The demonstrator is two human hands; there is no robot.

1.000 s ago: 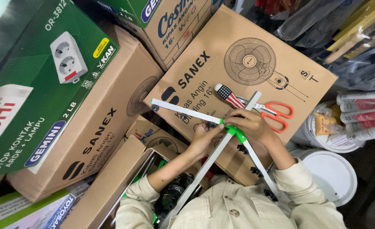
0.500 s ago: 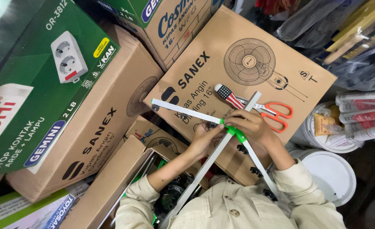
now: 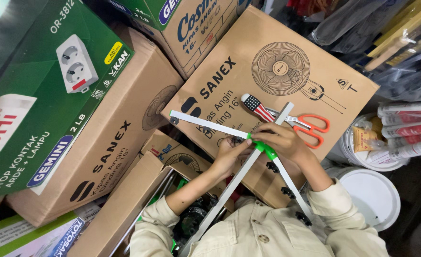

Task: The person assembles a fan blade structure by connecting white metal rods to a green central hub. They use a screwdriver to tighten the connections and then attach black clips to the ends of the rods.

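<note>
Nothing has shifted in the last second: my left hand and right hand stay closed on the green hub joining the white bars, over the fan carton, scissors nearby.

One screwdriver, one scissors, two buckets
</note>
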